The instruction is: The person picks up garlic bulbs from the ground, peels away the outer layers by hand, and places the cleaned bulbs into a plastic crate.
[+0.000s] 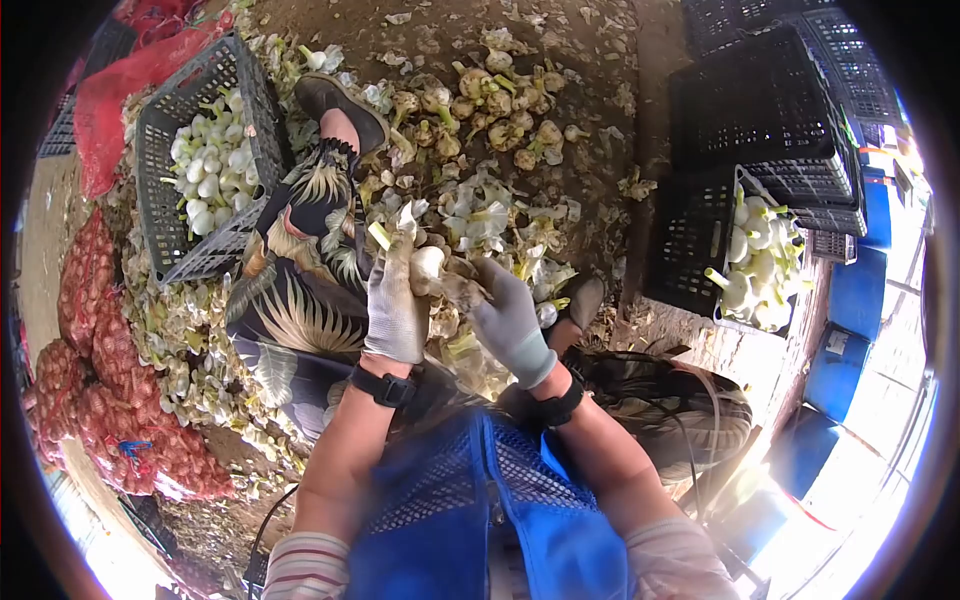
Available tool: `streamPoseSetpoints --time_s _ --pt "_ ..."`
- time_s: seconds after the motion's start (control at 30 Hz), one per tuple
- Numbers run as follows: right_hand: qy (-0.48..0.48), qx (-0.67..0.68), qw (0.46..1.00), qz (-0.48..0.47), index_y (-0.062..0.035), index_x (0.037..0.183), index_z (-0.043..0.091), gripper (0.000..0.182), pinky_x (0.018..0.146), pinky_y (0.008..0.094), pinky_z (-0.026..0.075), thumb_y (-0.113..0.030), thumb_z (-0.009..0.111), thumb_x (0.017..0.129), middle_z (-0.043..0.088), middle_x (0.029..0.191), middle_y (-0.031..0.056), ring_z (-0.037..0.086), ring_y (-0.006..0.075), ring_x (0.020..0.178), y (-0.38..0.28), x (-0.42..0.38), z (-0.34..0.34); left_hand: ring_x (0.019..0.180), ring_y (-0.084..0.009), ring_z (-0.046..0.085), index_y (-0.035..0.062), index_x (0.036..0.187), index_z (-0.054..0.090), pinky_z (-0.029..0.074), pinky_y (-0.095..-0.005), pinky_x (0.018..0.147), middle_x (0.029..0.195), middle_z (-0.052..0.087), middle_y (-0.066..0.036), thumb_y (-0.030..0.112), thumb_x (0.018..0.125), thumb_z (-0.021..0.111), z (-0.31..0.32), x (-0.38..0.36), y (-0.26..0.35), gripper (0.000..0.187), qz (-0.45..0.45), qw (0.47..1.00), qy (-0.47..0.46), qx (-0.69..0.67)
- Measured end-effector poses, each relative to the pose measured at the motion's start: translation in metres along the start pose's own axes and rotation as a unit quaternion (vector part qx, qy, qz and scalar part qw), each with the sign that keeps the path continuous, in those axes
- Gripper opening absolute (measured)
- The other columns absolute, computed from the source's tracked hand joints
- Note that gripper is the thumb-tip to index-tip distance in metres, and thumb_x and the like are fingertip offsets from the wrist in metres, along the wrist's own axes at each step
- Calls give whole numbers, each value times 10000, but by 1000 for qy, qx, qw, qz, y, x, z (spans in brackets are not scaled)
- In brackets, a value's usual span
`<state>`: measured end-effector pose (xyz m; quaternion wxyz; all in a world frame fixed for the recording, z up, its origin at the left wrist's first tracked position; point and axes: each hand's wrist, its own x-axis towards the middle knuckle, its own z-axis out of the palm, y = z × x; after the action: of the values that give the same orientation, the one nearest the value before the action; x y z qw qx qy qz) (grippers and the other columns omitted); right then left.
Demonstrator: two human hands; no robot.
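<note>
Holding the garlic bulb [428, 264] at its right edge, L hand [396, 308] is nearer, bulb's axis approx. far-left to near-right, w/ R hand [512, 322] pinching brown husk [463, 291] at bulb's near-right end.

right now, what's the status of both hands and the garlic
left hand has its grip on garlic bulb, right hand at bulb's outer skin, loose peelings on ground just beyond

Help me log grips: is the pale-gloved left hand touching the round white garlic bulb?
Touching: head view shows the left hand with fingers against the bulb.
</note>
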<state>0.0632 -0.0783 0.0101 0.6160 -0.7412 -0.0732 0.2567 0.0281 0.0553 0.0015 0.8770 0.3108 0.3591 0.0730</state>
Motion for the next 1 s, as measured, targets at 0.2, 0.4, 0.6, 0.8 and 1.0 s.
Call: streamPoseSetpoints --time_s 0.2,0.4,0.6,0.8,1.0 --pt "4 -153 982 107 57 1057 617 253 798 339 512 -80 652 847 691 888 189 670 249 825 29 6 -8 966 -238 666 9 1181 580 529 -387 919 1025 672 -111 318 1040 491 2 2 0 351 16 994 -30 -101" --pt "10 115 993 6 79 1144 567 297 872 264 469 -3 626 864 660 932 96 567 100 954 2 0 -1 956 -192 652 38 1263 575 534 -344 872 1085 647 -81 314 1035 508 3 -1 6 363 15 999 -21 21" --pt "52 68 994 64 101 1091 611 275 854 300 494 5 601 834 708 928 135 616 150 890 37 12 2 933 -187 660 61 1281 590 547 -340 861 1082 650 -101 286 1025 528 -9 7 -6 346 99 989 -95 49" --pt "14 34 995 90 117 1143 601 323 841 271 495 28 566 834 706 959 116 637 153 907 33 5 -13 1031 -301 667 19 1260 566 489 -460 1029 1023 693 -148 289 1035 480 4 9 14 361 -18 986 -81 -148" --pt "25 23 997 67 103 1108 643 292 673 238 489 28 477 879 655 832 32 579 81 722 18 20 3 978 -293 688 38 1207 589 560 -379 875 1052 695 -144 287 1037 473 4 2 20 324 164 922 -11 351"
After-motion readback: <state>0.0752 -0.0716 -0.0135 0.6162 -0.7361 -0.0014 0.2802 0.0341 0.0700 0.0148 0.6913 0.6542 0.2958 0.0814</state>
